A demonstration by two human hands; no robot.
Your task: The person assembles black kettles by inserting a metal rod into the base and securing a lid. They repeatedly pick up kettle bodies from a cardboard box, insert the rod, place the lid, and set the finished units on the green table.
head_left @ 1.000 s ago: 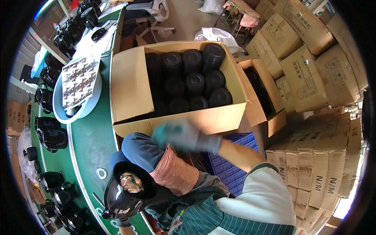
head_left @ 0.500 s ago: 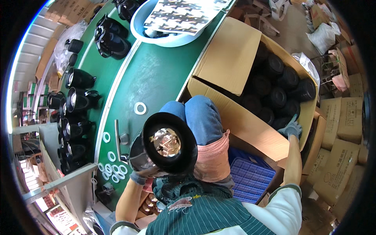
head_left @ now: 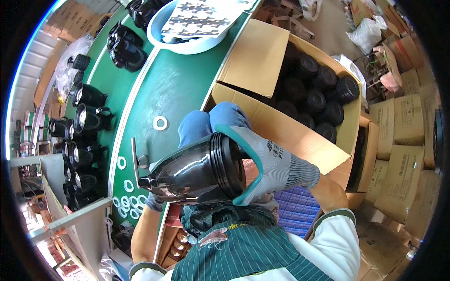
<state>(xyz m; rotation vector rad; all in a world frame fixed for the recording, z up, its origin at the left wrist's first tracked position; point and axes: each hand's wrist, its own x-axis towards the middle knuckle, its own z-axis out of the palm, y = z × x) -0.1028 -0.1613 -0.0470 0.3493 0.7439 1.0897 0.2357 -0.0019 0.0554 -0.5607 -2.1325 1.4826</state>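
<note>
A glossy black jug body [head_left: 185, 175] lies tilted on its side above my lap, its narrow end to the left. My left hand [head_left: 154, 202], in a grey glove, supports it from the left and below; the jug hides most of its fingers. At the jug's wide end sits a black ribbed round base [head_left: 227, 166]. My right hand [head_left: 276, 161], in a grey and teal glove, is wrapped round that base with the thumb beneath. Whether the threads have engaged cannot be seen. An open carton [head_left: 281, 129] to the right holds several similar black bases [head_left: 316, 99].
White rings [head_left: 133, 201] lie on the green workbench [head_left: 183, 79], near a metal lever [head_left: 135, 161]. Black jugs [head_left: 86, 119] line the left side. A light-blue basin [head_left: 206, 47] bears printed sheets [head_left: 199, 18]. A blue crate [head_left: 297, 208] stands below the carton.
My right hand has come from the carton to the jug, bringing a black base to its wide end. The jug has tipped from facing me onto its side.
</note>
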